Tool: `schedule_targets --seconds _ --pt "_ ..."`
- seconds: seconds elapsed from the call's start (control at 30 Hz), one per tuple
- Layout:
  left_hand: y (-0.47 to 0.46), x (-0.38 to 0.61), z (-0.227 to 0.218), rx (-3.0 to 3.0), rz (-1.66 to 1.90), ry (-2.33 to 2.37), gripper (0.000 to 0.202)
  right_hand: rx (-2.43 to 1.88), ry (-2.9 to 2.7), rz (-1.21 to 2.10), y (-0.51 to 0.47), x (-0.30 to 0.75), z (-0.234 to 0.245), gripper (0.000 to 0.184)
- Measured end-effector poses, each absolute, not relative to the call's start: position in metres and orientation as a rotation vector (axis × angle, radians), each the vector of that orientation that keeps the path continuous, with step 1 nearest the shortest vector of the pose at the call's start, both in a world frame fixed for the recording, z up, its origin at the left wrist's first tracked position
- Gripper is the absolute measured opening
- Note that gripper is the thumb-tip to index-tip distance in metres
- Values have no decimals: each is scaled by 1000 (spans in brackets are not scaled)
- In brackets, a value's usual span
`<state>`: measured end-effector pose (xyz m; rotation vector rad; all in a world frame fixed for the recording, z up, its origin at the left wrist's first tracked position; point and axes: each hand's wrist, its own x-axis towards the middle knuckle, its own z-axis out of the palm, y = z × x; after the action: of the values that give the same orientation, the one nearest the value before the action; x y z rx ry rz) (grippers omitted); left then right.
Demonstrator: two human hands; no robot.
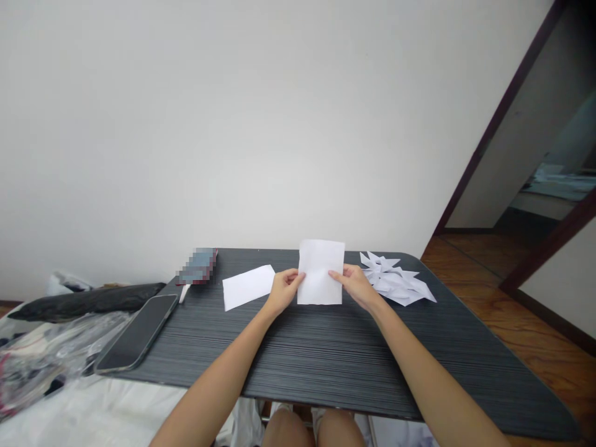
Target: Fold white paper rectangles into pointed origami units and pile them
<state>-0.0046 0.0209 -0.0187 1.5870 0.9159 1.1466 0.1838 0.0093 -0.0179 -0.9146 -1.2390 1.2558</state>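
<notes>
A plain pale wall (pixel 233 124) rises behind a dark, grained desk (pixel 326 360). Over its far half both hands hold up one sheet of white paper (pixel 321 273). The fingers (pixel 294 277) of the left hand (pixel 280 292) are pinched together on the sheet's left edge. Those of the right hand (pixel 357 287) are clamped on its right edge at about the same height. The sheet stands nearly upright with its lower edge just above or touching the desk; which of the two cannot be told. Gripping both sides at once probably stops so thin a sheet from flopping and squares it to the person's view. Just left of the held sheet a second white sheet (pixel 248 286) lies flat and slightly skewed, apparently within easy reach. Just right of the sheet is a loose heap of folded paper stars (pixel 395 280), their points overlapping, seemingly set aside in one spot. Further left of the sheet a small blurred object (pixel 197 266) lies at the desk's back corner. A smartphone (pixel 138 333) rests face up, half over the desk's left edge, well away from the hands. Beyond the phone, still further left, lie a long black bundle (pixel 88 300) and a crumpled clear plastic bag (pixel 46 354) on a white surface. Far right of the sheet, a wooden floor (pixel 535 323) leads to a dark-framed doorway (pixel 535 174).
</notes>
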Motion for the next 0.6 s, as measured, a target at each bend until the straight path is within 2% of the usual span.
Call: schedule_targets --seconds 0.17,0.33,0.4,0.47,0.6 --pt "26 -6 -20 1355 1108 923 41 -828 -1296 1357 6 185 -14 33" --pt "27 -7 -13 1107 777 818 73 -916 -1394 1245 10 190 -18 30" --pt "25 -10 -8 1077 690 764 78 -958 -1437 1199 10 192 -18 31" --pt "23 -14 -3 1066 643 716 71 -980 -1501 1176 9 192 -17 31" --pt "18 -18 1 1106 536 666 45 -980 -1640 1177 4 188 -11 28"
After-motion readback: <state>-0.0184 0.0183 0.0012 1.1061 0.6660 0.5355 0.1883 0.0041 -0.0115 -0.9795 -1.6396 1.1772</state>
